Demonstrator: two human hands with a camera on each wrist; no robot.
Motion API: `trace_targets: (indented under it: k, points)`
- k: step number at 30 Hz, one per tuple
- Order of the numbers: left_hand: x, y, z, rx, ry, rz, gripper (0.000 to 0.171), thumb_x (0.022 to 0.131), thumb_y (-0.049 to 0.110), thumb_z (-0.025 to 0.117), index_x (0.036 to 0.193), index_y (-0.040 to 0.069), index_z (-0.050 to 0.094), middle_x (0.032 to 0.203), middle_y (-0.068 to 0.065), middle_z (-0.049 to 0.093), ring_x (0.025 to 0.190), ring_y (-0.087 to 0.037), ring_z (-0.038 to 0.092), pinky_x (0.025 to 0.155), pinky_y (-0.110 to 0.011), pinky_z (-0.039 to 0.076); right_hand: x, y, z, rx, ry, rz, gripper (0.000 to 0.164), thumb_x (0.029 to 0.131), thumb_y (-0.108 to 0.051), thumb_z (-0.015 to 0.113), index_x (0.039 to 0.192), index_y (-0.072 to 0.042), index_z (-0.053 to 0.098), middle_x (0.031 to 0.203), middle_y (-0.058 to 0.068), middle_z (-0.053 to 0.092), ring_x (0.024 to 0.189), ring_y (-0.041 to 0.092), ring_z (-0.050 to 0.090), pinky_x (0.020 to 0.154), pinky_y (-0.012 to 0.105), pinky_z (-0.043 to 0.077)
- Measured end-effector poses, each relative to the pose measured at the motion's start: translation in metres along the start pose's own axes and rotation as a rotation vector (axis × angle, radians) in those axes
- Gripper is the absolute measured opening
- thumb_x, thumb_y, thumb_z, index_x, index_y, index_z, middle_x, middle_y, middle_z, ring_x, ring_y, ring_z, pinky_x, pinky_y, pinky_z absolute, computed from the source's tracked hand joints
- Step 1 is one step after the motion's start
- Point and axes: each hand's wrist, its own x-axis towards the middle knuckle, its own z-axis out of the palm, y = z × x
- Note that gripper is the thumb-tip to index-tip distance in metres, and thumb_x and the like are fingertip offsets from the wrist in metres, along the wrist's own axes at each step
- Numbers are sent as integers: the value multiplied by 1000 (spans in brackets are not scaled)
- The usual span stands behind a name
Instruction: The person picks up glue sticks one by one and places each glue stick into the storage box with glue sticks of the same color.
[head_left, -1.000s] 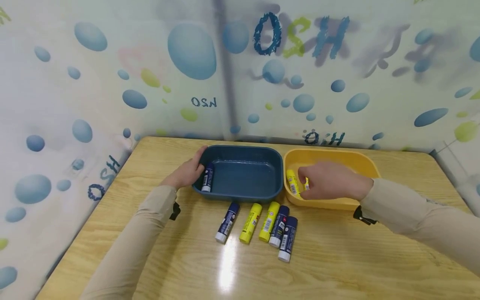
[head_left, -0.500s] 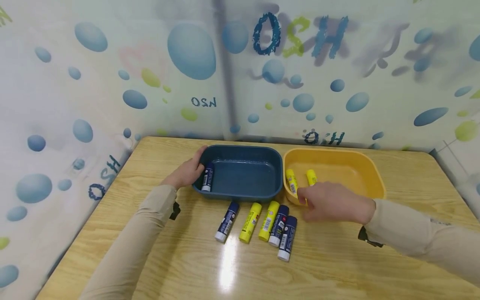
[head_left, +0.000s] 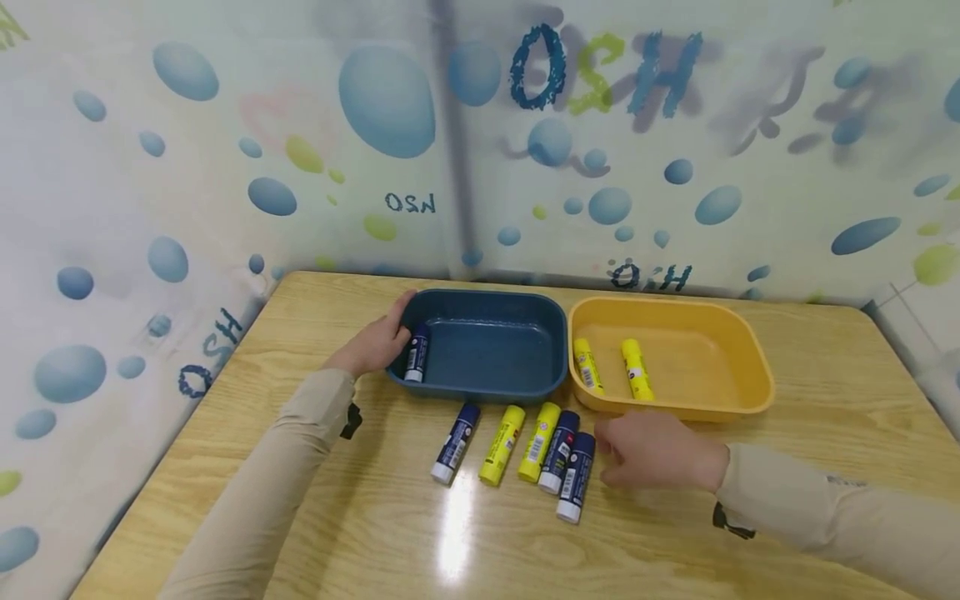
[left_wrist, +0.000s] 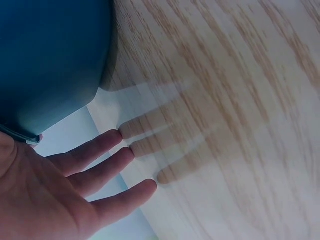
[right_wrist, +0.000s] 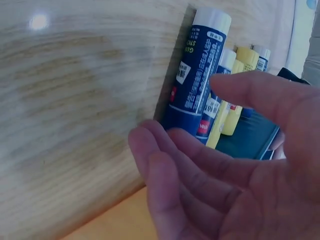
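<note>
A person's left hand [head_left: 371, 343] pinches the left rim of a blue tray [head_left: 495, 358], one blue glue stick [head_left: 417, 354] inside, near the bench's [head_left: 675, 542] back edge. Five more glue sticks [head_left: 538, 443] lie in front. The right hand [head_left: 656, 452], fingers parted around nothing, is just beside the rightmost stick [head_left: 576, 477], before a yellow-orange tray [head_left: 697, 358] holding two yellow glue sticks [head_left: 637, 369].

At mid-frame on the surface [head_left: 337, 517], the left tray [head_left: 491, 354] sits just left of the right tray [head_left: 708, 358]. One glue stick [head_left: 416, 354] lies in the former's left end, two sticks [head_left: 637, 371] in the latter's left half. Before them, lower centre, lie five loose sticks [head_left: 502, 446], the right hand [head_left: 658, 450] just right.
</note>
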Motion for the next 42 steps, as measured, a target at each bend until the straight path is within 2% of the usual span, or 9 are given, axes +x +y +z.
trace_targets:
  k: [5, 11, 18, 22, 29, 35, 37, 42]
  points:
    - [0, -1, 1, 2, -2, -2, 60, 101, 11, 33, 154, 11, 6, 141, -35, 37, 107, -43, 56, 97, -55, 38, 4, -4, 7, 73, -7, 53, 23, 78, -20, 77, 89, -14, 57, 63, -2, 52, 54, 13, 48, 51, 28, 34]
    - [2, -3, 3, 5, 4, 1, 60, 101, 12, 33, 154, 11, 6, 138, -35, 40, 100, -40, 57, 94, -55, 39, 8, -6, 17, 66, 34, 99, 28, 80, -29, 76, 90, -11, 57, 64, -1, 51, 53, 13, 47, 49, 27, 33]
    - [2, -3, 2, -7, 9, 3, 60, 101, 12, 33, 154, 11, 7, 141, -35, 38, 104, -42, 56, 96, -55, 38, 13, -4, 24, 60, 83, 146, 57, 84, -49, 69, 106, 2, 56, 67, 3, 51, 53, 15, 50, 46, 29, 36]
    - [3, -4, 2, -2, 11, 4, 60, 101, 12, 33, 154, 10, 7, 140, -34, 39, 103, -41, 56, 96, -55, 39, 16, -3, 25, 31, 101, 158, 63, 83, -52, 69, 110, 3, 55, 66, 3, 51, 53, 15, 50, 47, 29, 35]
    - [-1, -3, 2, -7, 32, 39, 60, 100, 14, 32, 155, 13, 7, 139, -36, 39, 102, -40, 56, 95, -55, 39, 19, -2, 27, 39, 103, 161, 63, 82, -47, 72, 115, 4, 53, 63, 2, 51, 49, 14, 50, 46, 27, 32]
    - [1, -4, 2, -7, 19, 12, 60, 101, 11, 33, 155, 10, 7, 141, -34, 38, 100, -40, 56, 93, -54, 39, 21, 0, 27, 134, 90, 161, 56, 85, -33, 71, 120, 5, 50, 68, 3, 54, 51, 13, 54, 46, 27, 41]
    - [1, -3, 2, -6, 18, 5, 60, 100, 11, 33, 155, 10, 7, 140, -34, 39, 95, -39, 56, 89, -53, 40, 21, 1, 27, 149, 91, 152, 54, 86, -30, 71, 120, 5, 50, 69, 4, 54, 52, 13, 55, 47, 28, 44]
    - [1, -2, 2, -7, 15, -1, 60, 101, 12, 33, 155, 10, 7, 141, -34, 38, 97, -38, 55, 92, -53, 40, 20, 2, 27, 182, 81, 145, 49, 86, -24, 70, 120, 4, 50, 69, 3, 54, 51, 12, 56, 47, 28, 46]
